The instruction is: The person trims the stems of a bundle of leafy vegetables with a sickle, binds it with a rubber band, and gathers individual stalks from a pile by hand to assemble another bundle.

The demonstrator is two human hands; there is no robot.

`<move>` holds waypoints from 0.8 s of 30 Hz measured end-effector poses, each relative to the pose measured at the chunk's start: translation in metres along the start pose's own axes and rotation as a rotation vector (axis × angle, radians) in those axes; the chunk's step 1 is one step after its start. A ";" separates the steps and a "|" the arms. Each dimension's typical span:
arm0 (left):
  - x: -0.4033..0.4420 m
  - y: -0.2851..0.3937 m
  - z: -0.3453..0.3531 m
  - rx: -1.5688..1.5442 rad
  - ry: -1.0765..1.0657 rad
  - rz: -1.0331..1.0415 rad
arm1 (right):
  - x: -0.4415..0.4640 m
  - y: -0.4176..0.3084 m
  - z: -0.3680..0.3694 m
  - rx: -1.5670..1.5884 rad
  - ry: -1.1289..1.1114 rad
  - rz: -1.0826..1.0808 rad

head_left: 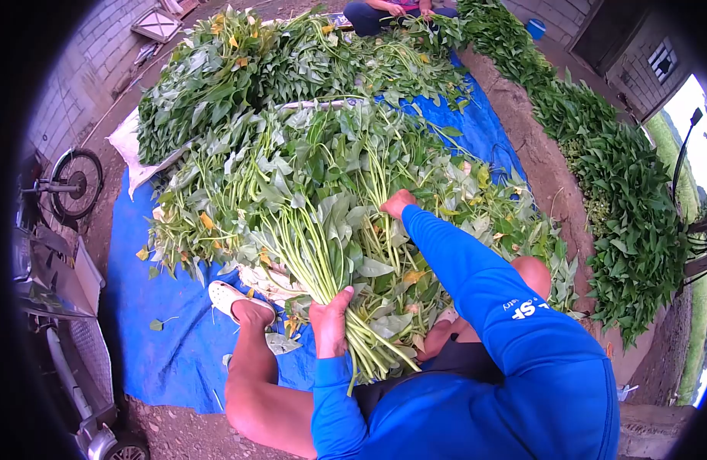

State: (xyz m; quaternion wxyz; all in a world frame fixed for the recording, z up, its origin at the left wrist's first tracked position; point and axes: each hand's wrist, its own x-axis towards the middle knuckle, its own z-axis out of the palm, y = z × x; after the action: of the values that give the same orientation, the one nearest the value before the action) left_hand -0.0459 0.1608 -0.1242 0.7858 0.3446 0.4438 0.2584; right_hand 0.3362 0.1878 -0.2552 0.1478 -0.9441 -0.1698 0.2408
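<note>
A thick bunch of water spinach [313, 257], with long pale green stems and pointed leaves, is clasped in my left hand [332, 318]. Its leafy tops point away from me over the pile, while the cut stem ends poke out below my fist near my lap. Reaching forward, my right hand [399, 204] has its fingers closed at some stems in the big heap of water spinach [476, 203]; exactly how many it grips is hidden. Yellowed leaves [413, 276] are mixed in among the green ones.
A blue tarp [162, 322] lies under the heap. Stacked bundles of greens [208, 100] stand at the far left, and a long row of greens [614, 176] lines the right. Another person [399, 9] sits at the back. A motorcycle wheel [76, 184] is at left.
</note>
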 end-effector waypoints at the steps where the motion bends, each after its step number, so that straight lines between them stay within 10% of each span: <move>1: 0.000 0.000 0.000 -0.010 -0.002 0.011 | -0.013 -0.007 -0.008 -0.003 -0.025 0.012; 6: 0.000 0.002 -0.004 0.012 0.013 -0.010 | -0.042 -0.020 -0.066 0.197 0.134 0.016; 9: 0.004 0.003 -0.004 0.027 0.001 -0.030 | -0.013 0.007 -0.079 0.181 0.238 -0.344; 16: 0.000 0.002 -0.002 0.024 -0.047 -0.063 | -0.045 0.014 -0.201 0.738 -0.385 -0.048; 24: -0.001 -0.003 -0.005 0.009 -0.048 -0.036 | -0.148 0.017 -0.221 1.034 -0.382 -0.323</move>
State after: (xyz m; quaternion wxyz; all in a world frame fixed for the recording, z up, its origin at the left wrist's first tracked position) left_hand -0.0501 0.1597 -0.1282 0.7992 0.3463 0.4321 0.2338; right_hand 0.3296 0.0705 -0.0160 0.5917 -0.6509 -0.1959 0.4334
